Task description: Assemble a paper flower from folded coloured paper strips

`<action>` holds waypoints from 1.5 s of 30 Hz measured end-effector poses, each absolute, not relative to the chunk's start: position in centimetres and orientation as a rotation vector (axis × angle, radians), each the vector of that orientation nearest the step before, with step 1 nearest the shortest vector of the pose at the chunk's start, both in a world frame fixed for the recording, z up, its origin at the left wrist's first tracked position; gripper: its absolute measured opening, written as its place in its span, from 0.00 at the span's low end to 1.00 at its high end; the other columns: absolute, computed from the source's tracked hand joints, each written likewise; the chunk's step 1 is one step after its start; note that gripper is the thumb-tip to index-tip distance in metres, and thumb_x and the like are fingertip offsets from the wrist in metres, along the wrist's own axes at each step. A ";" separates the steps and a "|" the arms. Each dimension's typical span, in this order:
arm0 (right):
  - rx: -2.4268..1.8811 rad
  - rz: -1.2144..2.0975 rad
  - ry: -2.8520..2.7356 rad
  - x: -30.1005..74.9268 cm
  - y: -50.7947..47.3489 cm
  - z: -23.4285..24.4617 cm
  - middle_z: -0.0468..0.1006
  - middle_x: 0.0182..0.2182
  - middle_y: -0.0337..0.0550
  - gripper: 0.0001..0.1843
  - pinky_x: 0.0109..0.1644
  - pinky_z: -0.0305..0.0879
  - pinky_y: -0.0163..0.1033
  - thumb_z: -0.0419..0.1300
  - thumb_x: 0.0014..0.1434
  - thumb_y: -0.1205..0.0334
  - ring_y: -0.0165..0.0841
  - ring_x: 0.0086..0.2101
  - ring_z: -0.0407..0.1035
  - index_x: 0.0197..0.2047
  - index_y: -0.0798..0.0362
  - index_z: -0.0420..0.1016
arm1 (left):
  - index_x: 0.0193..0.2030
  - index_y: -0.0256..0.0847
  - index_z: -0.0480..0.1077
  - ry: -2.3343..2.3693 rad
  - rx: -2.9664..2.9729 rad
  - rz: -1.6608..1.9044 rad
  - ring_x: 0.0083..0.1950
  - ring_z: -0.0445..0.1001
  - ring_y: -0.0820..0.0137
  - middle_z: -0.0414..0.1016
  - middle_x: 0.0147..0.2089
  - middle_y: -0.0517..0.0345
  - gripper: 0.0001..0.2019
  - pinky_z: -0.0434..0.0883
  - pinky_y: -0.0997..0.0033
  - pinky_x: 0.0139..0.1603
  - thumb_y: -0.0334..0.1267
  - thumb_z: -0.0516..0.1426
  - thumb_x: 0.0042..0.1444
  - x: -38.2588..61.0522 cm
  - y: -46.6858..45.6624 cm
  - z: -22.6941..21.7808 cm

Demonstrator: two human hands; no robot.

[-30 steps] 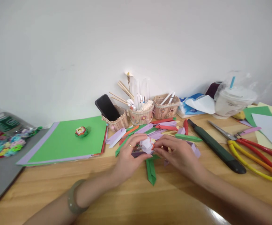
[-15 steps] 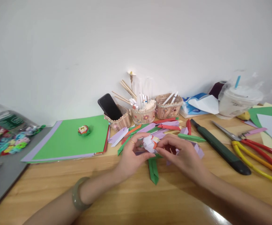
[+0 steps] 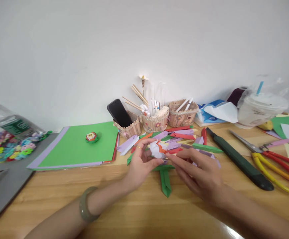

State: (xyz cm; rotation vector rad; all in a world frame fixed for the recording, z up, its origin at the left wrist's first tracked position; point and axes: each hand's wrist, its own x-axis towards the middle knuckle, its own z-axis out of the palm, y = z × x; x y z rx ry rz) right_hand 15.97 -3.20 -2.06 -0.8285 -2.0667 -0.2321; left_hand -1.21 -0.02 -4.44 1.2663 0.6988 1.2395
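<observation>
A small folded paper flower (image 3: pixel 157 149), white with an orange part, is held between the thumb and fingers of my left hand (image 3: pixel 140 164). My right hand (image 3: pixel 199 167) pinches the orange edge on the flower's right side with its fingertips. Just below and behind my hands, folded paper strips (image 3: pixel 165 182) in green, purple, red and orange lie in a loose pile. A finished-looking paper flower (image 3: pixel 91 137) in white, red and green rests on the green paper sheets (image 3: pixel 69 149) to the left.
Three small wooden baskets (image 3: pixel 155 124) stand at the wall, one with a phone (image 3: pixel 120 113). A utility knife (image 3: pixel 241 162), scissors (image 3: pixel 263 154), a lidded cup (image 3: pixel 261 108) and tissues (image 3: pixel 216 113) lie right. Left are a bottle (image 3: pixel 17 122) and colourful flowers (image 3: pixel 10 147).
My right hand's fingers have straightened and shifted slightly lower on the flower's right side, showing more of the orange part. The whole view has shifted a little.
</observation>
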 end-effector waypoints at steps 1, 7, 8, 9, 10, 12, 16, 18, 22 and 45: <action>-0.831 -0.243 -2.057 16.0 -3.2 -2.0 0.73 0.31 0.43 0.16 0.30 0.65 0.33 0.53 0.57 0.73 0.29 0.30 0.68 0.49 0.51 0.69 | 0.44 0.44 0.61 0.693 1.269 1.237 0.41 0.74 0.68 0.71 0.45 0.56 0.25 0.73 0.68 0.39 0.42 0.66 0.40 -1.2 0.0 -4.4; -0.851 -0.201 -2.061 15.8 -3.5 -1.8 0.73 0.31 0.43 0.15 0.29 0.65 0.34 0.54 0.57 0.73 0.29 0.29 0.68 0.47 0.52 0.69 | 0.44 0.45 0.61 0.648 1.254 1.225 0.40 0.74 0.70 0.73 0.43 0.58 0.24 0.73 0.69 0.39 0.40 0.66 0.41 -1.2 -0.2 -4.3; -0.838 -0.179 -2.051 15.8 -3.5 -1.7 0.73 0.30 0.43 0.14 0.29 0.66 0.34 0.55 0.57 0.73 0.29 0.29 0.68 0.46 0.52 0.69 | 0.44 0.45 0.61 0.641 1.252 1.218 0.40 0.74 0.70 0.73 0.43 0.59 0.24 0.73 0.70 0.38 0.39 0.66 0.41 -1.2 -0.2 -4.3; -0.839 -0.143 -2.027 15.7 -3.6 -1.5 0.73 0.30 0.42 0.13 0.30 0.66 0.34 0.55 0.57 0.73 0.29 0.29 0.68 0.45 0.51 0.70 | 0.44 0.46 0.61 0.642 1.256 1.210 0.39 0.74 0.71 0.73 0.43 0.59 0.24 0.73 0.70 0.38 0.39 0.66 0.41 -1.2 -0.3 -4.2; -0.859 -0.094 -1.992 15.7 -3.6 -1.4 0.73 0.31 0.42 0.12 0.31 0.67 0.34 0.55 0.57 0.72 0.29 0.30 0.68 0.43 0.51 0.70 | 0.44 0.46 0.62 0.651 1.263 1.205 0.39 0.74 0.71 0.73 0.43 0.59 0.24 0.73 0.70 0.37 0.39 0.66 0.41 -1.2 -0.3 -4.2; -0.938 0.026 -1.930 15.6 -3.5 -1.2 0.73 0.31 0.42 0.09 0.32 0.68 0.34 0.56 0.57 0.71 0.29 0.31 0.69 0.40 0.51 0.70 | 0.44 0.45 0.62 0.686 1.292 1.198 0.40 0.74 0.70 0.71 0.47 0.56 0.24 0.73 0.70 0.38 0.39 0.66 0.40 -1.2 -0.5 -4.1; -1.068 0.205 -1.915 15.5 -3.2 -1.2 0.72 0.30 0.42 0.04 0.28 0.66 0.33 0.57 0.57 0.68 0.29 0.29 0.68 0.36 0.52 0.71 | 0.45 0.46 0.62 0.726 1.401 1.208 0.47 0.72 0.67 0.67 0.52 0.54 0.22 0.72 0.68 0.43 0.37 0.65 0.43 -1.4 -0.9 -4.2; -1.099 0.260 -1.915 15.5 -3.1 -1.4 0.72 0.30 0.41 0.03 0.26 0.65 0.32 0.57 0.57 0.67 0.28 0.27 0.67 0.35 0.52 0.72 | 0.45 0.47 0.62 0.731 1.491 1.232 0.50 0.70 0.67 0.65 0.53 0.55 0.21 0.72 0.68 0.44 0.35 0.64 0.45 -1.5 -1.0 -4.3; -1.142 0.279 -1.930 15.5 -3.0 -1.7 0.73 0.28 0.40 0.03 0.24 0.63 0.31 0.57 0.57 0.65 0.27 0.24 0.67 0.32 0.52 0.72 | 0.46 0.46 0.62 0.763 1.674 1.274 0.52 0.67 0.65 0.63 0.52 0.52 0.20 0.70 0.64 0.48 0.34 0.62 0.47 -1.7 -1.1 -4.5; -0.937 -0.884 -2.120 15.5 -4.1 -0.6 0.75 0.24 0.40 0.05 0.26 0.58 0.39 0.58 0.56 0.69 0.33 0.27 0.69 0.37 0.52 0.72 | 0.42 0.44 0.62 0.926 1.363 1.270 0.43 0.72 0.70 0.65 0.51 0.55 0.21 0.72 0.67 0.41 0.34 0.65 0.42 -0.6 -1.8 -3.9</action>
